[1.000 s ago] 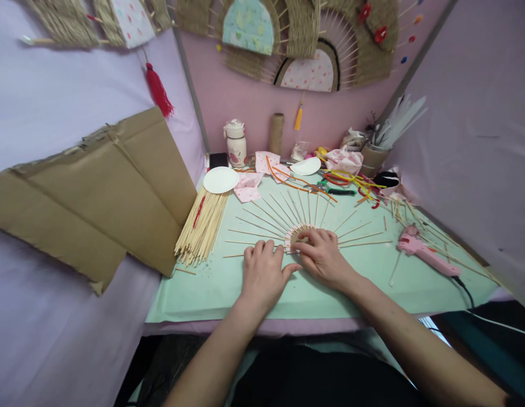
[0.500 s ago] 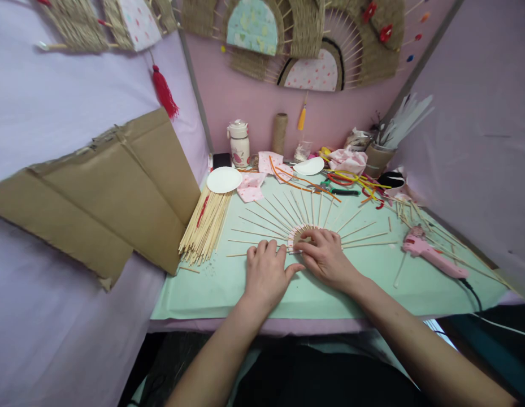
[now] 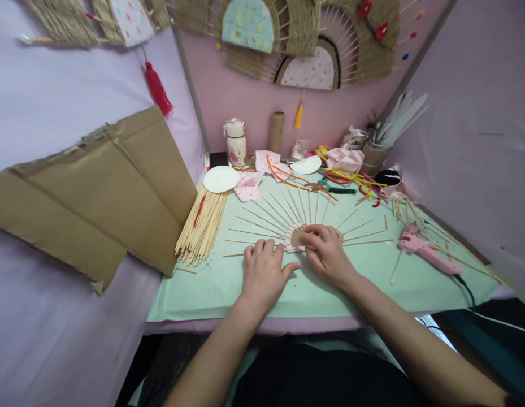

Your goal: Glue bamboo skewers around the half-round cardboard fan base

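Observation:
A fan of thin wooden sticks (image 3: 262, 213) spreads out from a small cardboard half-circle (image 3: 296, 239) with a pink-and-white patterned rim. It lies flat on the pale green tabletop. My left hand (image 3: 264, 274) rests palm down at the fan's lower left, fingertips on the lowest sticks, thumb stretched out to the right. Over the right part of the half-circle, my right hand (image 3: 328, 254) has its fingers bent and its fingertips on the cardboard. That hand hides part of the rim and the inner ends of the right-hand sticks.
A bundle of sticks (image 3: 203, 226) lies left, under a white disc (image 3: 221, 179). Folded cardboard (image 3: 113, 186) leans beside it. A pink glue gun (image 3: 427, 251) lies right, near loose sticks. Green-handled pliers (image 3: 342, 191), fabric scraps (image 3: 247, 185) and a bottle (image 3: 235, 142) are behind.
My right hand's fingers have drawn slightly right and closer together, showing more of the cardboard half-circle. My left hand stays at the lower left sticks. The whole view has shifted slightly.

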{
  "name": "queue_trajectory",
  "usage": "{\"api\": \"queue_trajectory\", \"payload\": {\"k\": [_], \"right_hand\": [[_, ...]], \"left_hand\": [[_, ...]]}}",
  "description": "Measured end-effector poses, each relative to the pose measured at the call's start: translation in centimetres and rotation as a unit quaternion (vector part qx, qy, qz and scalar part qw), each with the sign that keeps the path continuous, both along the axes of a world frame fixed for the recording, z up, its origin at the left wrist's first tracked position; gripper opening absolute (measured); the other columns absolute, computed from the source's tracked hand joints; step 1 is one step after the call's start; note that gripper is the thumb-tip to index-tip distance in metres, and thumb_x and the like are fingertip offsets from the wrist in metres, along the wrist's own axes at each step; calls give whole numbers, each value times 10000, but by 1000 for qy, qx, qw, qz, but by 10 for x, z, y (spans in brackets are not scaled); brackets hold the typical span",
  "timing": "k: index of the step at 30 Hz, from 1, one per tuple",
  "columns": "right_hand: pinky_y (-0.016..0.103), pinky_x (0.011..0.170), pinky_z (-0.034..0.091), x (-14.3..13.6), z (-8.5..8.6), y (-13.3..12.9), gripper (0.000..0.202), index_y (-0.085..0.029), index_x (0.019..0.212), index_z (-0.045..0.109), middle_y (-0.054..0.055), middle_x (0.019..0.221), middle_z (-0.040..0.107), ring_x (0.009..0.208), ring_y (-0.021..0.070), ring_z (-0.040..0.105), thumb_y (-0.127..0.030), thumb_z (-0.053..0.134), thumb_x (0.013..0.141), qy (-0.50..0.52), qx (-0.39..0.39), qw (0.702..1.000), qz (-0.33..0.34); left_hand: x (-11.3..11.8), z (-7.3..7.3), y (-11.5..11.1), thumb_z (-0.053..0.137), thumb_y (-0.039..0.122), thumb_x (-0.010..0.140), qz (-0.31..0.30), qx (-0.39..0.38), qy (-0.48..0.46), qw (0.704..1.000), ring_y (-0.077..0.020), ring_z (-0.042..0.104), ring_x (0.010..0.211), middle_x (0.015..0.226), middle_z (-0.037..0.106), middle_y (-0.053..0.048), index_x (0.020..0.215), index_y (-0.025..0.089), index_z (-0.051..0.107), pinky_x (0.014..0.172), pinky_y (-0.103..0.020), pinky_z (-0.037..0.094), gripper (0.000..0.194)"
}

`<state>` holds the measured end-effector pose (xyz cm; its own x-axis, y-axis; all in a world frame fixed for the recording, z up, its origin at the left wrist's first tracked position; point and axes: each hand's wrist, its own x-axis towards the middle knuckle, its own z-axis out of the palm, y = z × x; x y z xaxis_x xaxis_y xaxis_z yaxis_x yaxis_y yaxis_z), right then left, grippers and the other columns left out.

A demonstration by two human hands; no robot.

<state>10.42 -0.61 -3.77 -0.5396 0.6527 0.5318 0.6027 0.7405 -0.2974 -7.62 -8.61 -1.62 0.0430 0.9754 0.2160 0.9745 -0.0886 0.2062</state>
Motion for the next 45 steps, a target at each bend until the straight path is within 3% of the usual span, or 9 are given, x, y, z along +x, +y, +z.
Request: {"api": "queue_trajectory", "payload": {"k": [9,13,17,21,29,37,45], "right_hand": [[441,941,312,-2,1,0,194,-246,982,652,54,1088,702,1052,249,537,-195,477,917,-2,-43,999,17],[430,934,308,-3,1,1,191,-245,978,650,42,1082,714,1043,239,538,-193,476,916,-3,-40,999,25],[431,933,307,-3,2,1,227,-248,986,670,42,1111,711,1053,235,537,-166,478,899,-14,-38,999,30],[435,939,306,-2,2,1,263,-256,999,696,41,1127,707,1052,232,529,-154,482,888,-23,-38,999,25],[431,943,303,-2,0,2,242,-255,981,707,23,1095,727,1039,225,541,-160,503,892,-37,-32,999,20],[455,951,296,-2,1,1,247,-258,980,724,32,1083,732,1032,236,535,-187,498,909,-22,-56,998,25],[446,941,298,-2,0,1,229,-245,975,713,34,1086,727,1051,231,540,-181,504,907,-22,-48,998,24]], "left_hand": [[-1,0,1,540,539,948,-2,0,-6,1000,-268,517,1120,1177,646,-80,1189,230,639,911,-425,351,405],[-8,8,6,503,315,1004,2,7,-20,1000,-232,519,1171,1249,646,-60,1200,249,626,930,-412,332,240],[-22,21,22,479,159,989,-25,-37,5,999,-226,544,1146,1186,668,-54,1124,242,643,924,-402,324,228],[-30,23,38,481,154,975,-57,-90,29,994,-233,577,1028,1005,678,-45,972,225,669,847,-389,329,201],[-31,16,50,494,149,952,-81,-94,31,992,-221,564,959,908,657,-32,840,209,627,816,-378,311,185],[-33,18,48,475,163,971,-105,-83,51,990,-218,556,982,943,643,-35,890,213,618,832,-369,327,172],[-31,23,46,472,176,968,-103,-89,76,988,-215,554,908,935,614,-43,890,220,649,701,-326,348,198]]}}
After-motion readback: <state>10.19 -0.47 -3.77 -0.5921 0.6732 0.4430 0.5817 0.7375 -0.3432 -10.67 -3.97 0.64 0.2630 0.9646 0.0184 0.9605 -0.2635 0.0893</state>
